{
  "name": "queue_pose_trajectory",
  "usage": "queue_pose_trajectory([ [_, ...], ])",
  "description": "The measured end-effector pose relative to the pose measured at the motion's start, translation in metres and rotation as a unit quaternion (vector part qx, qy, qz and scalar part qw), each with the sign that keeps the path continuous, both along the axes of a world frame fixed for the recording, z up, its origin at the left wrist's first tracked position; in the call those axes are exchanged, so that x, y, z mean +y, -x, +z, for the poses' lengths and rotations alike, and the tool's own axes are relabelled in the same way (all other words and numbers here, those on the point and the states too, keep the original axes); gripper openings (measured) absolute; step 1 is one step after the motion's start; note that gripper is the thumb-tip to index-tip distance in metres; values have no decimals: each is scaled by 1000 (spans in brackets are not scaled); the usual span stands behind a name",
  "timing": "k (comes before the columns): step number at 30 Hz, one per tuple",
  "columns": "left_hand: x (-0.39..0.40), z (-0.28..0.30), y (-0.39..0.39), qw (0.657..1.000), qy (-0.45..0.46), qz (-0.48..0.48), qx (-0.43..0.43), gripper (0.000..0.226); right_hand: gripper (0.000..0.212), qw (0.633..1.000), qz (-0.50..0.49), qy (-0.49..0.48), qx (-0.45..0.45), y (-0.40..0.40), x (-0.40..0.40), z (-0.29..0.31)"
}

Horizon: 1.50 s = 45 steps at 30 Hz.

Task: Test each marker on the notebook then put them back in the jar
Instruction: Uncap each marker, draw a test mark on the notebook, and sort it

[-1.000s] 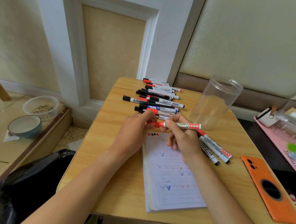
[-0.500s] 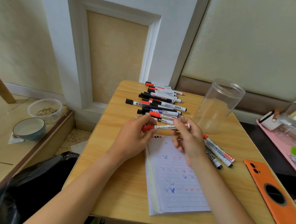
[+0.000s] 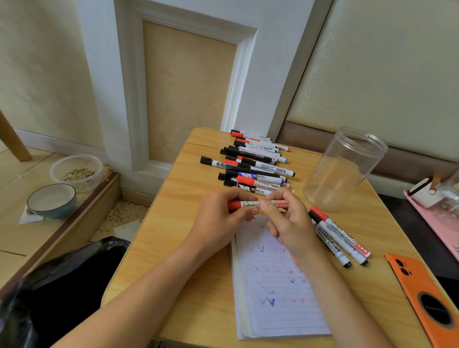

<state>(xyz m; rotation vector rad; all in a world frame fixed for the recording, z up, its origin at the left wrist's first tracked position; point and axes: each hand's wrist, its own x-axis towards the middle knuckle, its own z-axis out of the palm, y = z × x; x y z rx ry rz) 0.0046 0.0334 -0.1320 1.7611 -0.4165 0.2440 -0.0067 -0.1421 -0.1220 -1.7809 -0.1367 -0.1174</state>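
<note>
Seen from above, two bare hands meet at the centre of the frame over a light wooden desk (image 3: 190, 250). The left hand (image 3: 217, 222) and the right hand (image 3: 289, 224) hold one red-capped white whiteboard marker (image 3: 254, 204) level between them. The left grip is curled round the capped end; the right grip pinches the barrel with thumb and fingers.

Below the hands lies one open lined notebook (image 3: 277, 291), its page carrying several small blue and red test ticks. Right of the notebook three more markers (image 3: 338, 237) lie side by side on the desk, one red-capped and two black-capped. Above the hands, toward the upper centre, a loose pile of markers (image 3: 254, 162) with black, red and blue caps lies across the desk; they overlap too much to count exactly, but there are more than ten.

One clear plastic jar (image 3: 342, 168) with no lid stands at the right of the pile, holding no markers.

One orange phone (image 3: 429, 301) lies face down at the lower right. At the left, off the desk, sit one blue bowl (image 3: 51, 200) and one clear tub of grain (image 3: 76, 171).
</note>
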Motion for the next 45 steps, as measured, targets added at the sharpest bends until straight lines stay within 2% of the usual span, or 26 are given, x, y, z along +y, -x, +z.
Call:
queue_pose_trajectory([
  [7, -2, -4, -1, 1000, 7, 2, 11, 16, 20, 1000, 1, 8, -21, -2, -3, -5],
  [10, 1, -2, 0, 1000, -9, -1, 15, 14, 27, 999, 3, 41, -35, -4, -4, -6],
  [15, 3, -2, 2, 1000, -19, -5, 20, 10, 26, 996, 3, 82, -39, -4, -5, -6],
  [20, 2, 2, 9, 999, -46, 8, -6, 15, 26, 997, 5, 65, -41, -2, -3, -2],
  [22, 0, 2, 9, 994, -93, 51, -31, 29, 26, 999, 3, 41, -31, -3, -3, -2],
  [25, -3, -5, 12, 977, -167, 133, -10, 91, 29, 1000, -23, 12, -18, -4, -4, -4],
  [27, -5, -9, 22, 959, -226, 167, 34, 114, 29, 998, -62, -14, -14, -5, -6, -4],
  [29, -7, -12, 38, 938, -287, 193, 26, 103, 28, 993, -102, -54, -6, -7, -6, -5],
  [32, -13, -15, 66, 916, -369, 136, -77, 60, 28, 988, -124, -96, -4, -10, -6, -7],
  [35, -15, -22, 80, 901, -423, 55, -80, 62, 18, 985, -136, -103, -9, -10, -6, -9],
  [38, -10, -28, 80, 896, -434, 46, -81, 61, 9, 984, -152, -91, -24, -10, -7, -11],
  [43, -11, -27, 79, 885, -457, 38, -85, 60, 12, 984, -169, -43, -20, -10, -7, -7],
  [45, -11, -26, 79, 884, -460, 35, -80, 61, 14, 980, -198, 5, -36, -6, -16, -5],
])
